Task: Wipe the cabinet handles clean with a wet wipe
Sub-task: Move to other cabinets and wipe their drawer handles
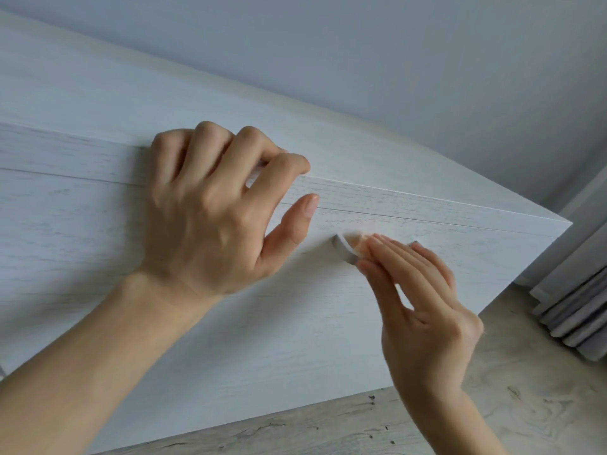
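Left hand (210, 218) fingers (249, 149) curled on cabinet (98, 241) top edge; right hand (423, 310) fingers (394, 254) pinch wipe (359, 241) round handle (343, 251).

cabinet (98, 224): white, faint grey wood grain
handle (344, 251): silver-grey metal
wall (394, 60): pale blue-grey
floor (525, 405): light grey-beige wood pattern
curtain (581, 307): grey

Close head view down onto cabinet (98, 244)

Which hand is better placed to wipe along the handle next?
Right. The right hand pinches the handle between thumb and fingertips; the left hand is curled over the top edge of the cabinet.
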